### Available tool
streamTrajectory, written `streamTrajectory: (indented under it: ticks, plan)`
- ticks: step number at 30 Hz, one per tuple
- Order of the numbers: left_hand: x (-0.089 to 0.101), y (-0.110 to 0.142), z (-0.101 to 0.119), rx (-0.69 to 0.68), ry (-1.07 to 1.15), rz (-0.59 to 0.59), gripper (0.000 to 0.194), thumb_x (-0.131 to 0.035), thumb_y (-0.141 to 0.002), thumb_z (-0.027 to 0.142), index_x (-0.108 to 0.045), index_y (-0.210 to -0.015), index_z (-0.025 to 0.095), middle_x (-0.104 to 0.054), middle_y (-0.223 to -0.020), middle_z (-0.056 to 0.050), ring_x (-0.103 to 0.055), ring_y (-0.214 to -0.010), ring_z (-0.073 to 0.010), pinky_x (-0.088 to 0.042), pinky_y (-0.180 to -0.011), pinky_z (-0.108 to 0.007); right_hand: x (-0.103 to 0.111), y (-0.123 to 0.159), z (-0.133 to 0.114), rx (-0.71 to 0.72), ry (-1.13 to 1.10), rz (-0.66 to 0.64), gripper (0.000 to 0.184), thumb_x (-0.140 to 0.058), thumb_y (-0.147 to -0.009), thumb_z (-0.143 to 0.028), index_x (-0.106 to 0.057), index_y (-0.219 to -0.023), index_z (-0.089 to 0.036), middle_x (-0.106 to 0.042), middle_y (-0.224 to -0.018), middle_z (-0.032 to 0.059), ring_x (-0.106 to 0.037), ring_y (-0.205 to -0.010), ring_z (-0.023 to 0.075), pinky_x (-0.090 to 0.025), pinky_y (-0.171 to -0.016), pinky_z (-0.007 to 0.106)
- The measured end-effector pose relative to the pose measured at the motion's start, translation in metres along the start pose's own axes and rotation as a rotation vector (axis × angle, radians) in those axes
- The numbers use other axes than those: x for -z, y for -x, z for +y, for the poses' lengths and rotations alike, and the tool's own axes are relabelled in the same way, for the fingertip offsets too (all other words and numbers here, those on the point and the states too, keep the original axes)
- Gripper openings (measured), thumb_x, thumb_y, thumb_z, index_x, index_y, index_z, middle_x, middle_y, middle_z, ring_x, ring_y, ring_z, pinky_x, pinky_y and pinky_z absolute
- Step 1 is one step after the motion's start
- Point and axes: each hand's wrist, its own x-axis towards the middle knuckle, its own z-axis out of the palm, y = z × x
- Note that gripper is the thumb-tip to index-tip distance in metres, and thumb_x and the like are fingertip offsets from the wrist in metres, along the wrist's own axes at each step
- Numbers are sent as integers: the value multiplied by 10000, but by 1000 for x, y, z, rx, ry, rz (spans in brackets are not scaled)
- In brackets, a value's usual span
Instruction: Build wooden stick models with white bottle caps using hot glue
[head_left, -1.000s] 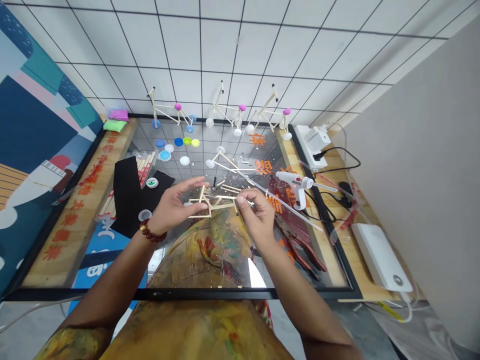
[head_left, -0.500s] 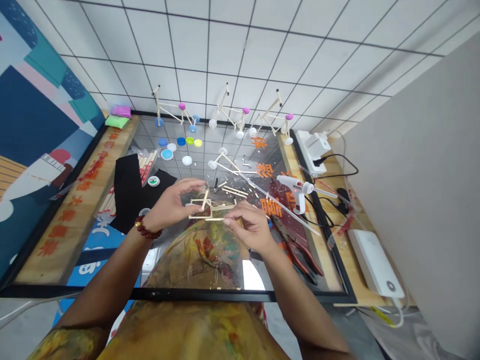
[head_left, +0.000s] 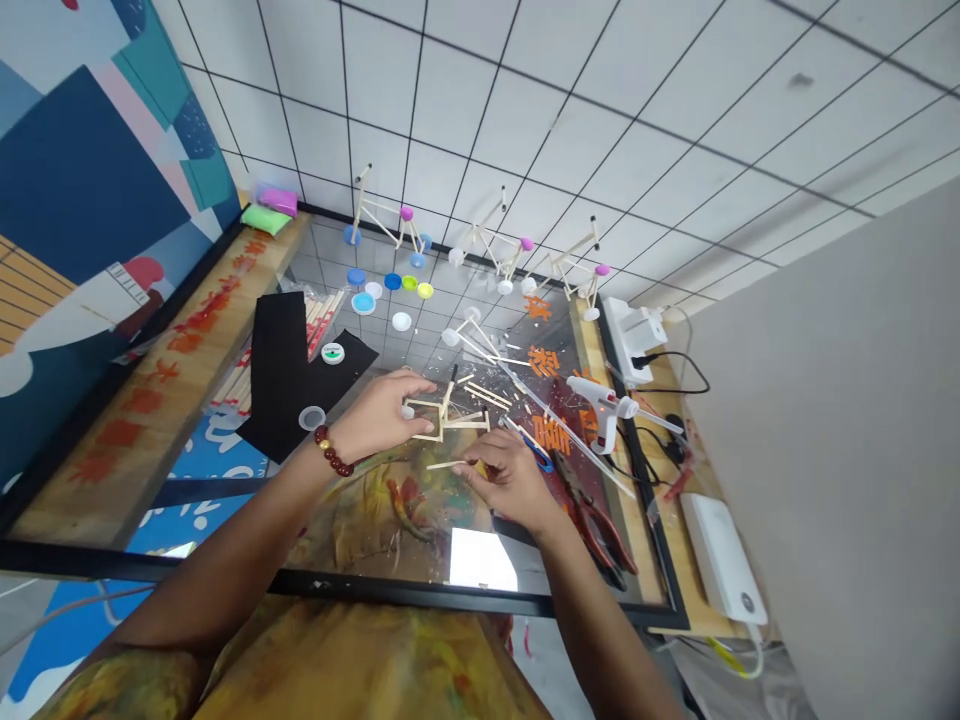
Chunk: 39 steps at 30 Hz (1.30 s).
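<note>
Here, left hand (head_left: 382, 412) grips one stick frame (head_left: 442, 418); right hand (head_left: 506, 475) pinches one loose stick (head_left: 448, 464).

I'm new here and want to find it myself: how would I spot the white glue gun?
Start at the glass-topped table and go to its right edge, beside the white power strip. The glue gun lies there, the only pistol-shaped tool, white with an orange trigger.

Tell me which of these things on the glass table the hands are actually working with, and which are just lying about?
In use:
left hand holding the stick frame
right hand pinching a loose stick

Lying about:
glue gun
bottle caps
three finished stick models by the wall
black sheet
red pliers
white power bank
</note>
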Motion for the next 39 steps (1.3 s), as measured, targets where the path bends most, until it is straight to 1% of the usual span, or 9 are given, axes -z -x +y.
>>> streamTrajectory:
  ticks: [2,5,8,11,15,22,27,35,39]
  plan:
    - [-3,1,-1,6,-20,10,385,-769,-684,173,-730,-1066,173,-709,-1161,-79,-669,-1090,-254,-523,-985,-375,2,0,-2,-83,53,85,188,-741,-839,-382,-660,-775,-225,-692,-742,12,-613,-704,177,-441,-728,341]
    - [-11,2,-3,-9,-45,49,388,-781,-678,172,-727,-1062,167,-692,-1187,-94,-649,-1120,-274,-501,-1024,-410,2,-7,-8,-190,57,309,252,-757,-807,-427,-640,-901,-225,-677,-856,34,-622,-806,208,-485,-759,358]
    - [-19,2,-5,-29,-47,95,371,-791,-688,196,-728,-1053,181,-687,-1195,-92,-637,-1139,-281,-497,-1033,-426,0,-20,-17,-146,26,401,350,-743,-814,-409,-627,-1095,-234,-660,-1068,75,-621,-1004,246,-496,-892,421]
    - [-23,2,-6,-52,-33,139,318,-778,-716,212,-732,-1031,198,-691,-1167,-84,-646,-1117,-272,-509,-1014,-428,-3,-32,-27,-73,70,404,279,-695,-857,-355,-649,-1112,-252,-643,-1150,85,-603,-1086,257,-454,-960,459]
    - [-23,3,-5,-57,-18,181,287,-762,-714,176,-733,-999,195,-699,-1137,-84,-662,-1082,-269,-521,-992,-434,-8,-40,-37,-66,255,423,64,-641,-891,-282,-701,-899,-261,-647,-1122,58,-575,-1096,259,-391,-958,463]
    - [-25,3,-3,-99,50,204,211,-710,-736,134,-733,-940,181,-711,-1097,-84,-675,-1049,-246,-531,-981,-416,-17,-43,-43,-59,521,414,39,-665,-862,-264,-702,-852,-257,-673,-1172,42,-518,-1184,282,-291,-964,463]
    - [-24,2,-4,-71,75,199,267,-734,-699,106,-733,-955,179,-710,-1114,-87,-671,-1069,-249,-520,-1000,-415,-15,-45,-43,-35,636,369,45,-649,-863,-247,-692,-849,-242,-662,-1226,56,-503,-1199,302,-264,-954,479]
    - [-28,0,-5,-62,174,177,219,-727,-718,137,-750,-927,198,-721,-1081,-68,-685,-1051,-230,-527,-995,-389,-7,-41,-43,9,554,254,66,-640,-829,-199,-676,-851,-251,-562,-1378,68,-431,-1281,362,-257,-996,564]
    - [-30,-1,-8,-56,149,180,188,-704,-741,143,-767,-903,217,-720,-1108,-66,-676,-1063,-230,-515,-1004,-400,-10,-37,-41,3,509,256,107,-633,-838,-189,-689,-889,-265,-523,-1436,59,-415,-1306,366,-250,-1014,576]
